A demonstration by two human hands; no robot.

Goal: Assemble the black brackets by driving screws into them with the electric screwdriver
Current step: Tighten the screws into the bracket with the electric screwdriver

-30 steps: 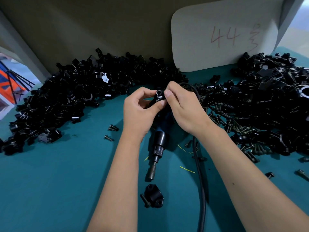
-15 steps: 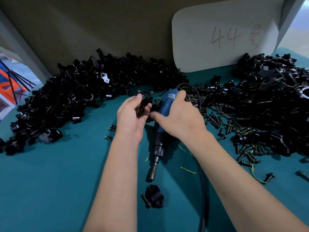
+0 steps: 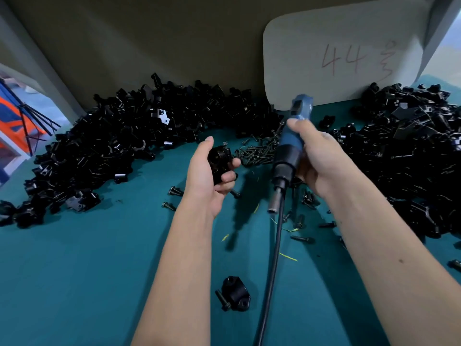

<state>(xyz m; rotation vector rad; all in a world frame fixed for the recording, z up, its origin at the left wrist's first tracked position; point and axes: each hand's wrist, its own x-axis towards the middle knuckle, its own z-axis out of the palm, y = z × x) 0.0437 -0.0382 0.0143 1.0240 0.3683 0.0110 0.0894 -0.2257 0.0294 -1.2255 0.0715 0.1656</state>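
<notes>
My left hand [image 3: 207, 176] grips a black bracket [image 3: 219, 161] above the teal table, fingers curled under it. To its right, my right hand [image 3: 319, 158] holds the blue and black electric screwdriver [image 3: 290, 148] lifted off the table, its metal tip [image 3: 274, 203] pointing down and toward me. The bracket and the driver tip are apart. One black bracket with a screw in it [image 3: 234, 293] lies near the front of the table between my forearms.
A big heap of black brackets [image 3: 112, 146] fills the back left, another heap [image 3: 411, 158] the right. Loose screws [image 3: 257, 152] lie behind my hands and scattered around. The screwdriver's black cable [image 3: 272, 270] runs toward me. A white board marked 44 [image 3: 341, 61] leans at the back.
My right hand left the bracket, took the screwdriver from the table and raised it. My left hand kept the bracket and shifted slightly left.
</notes>
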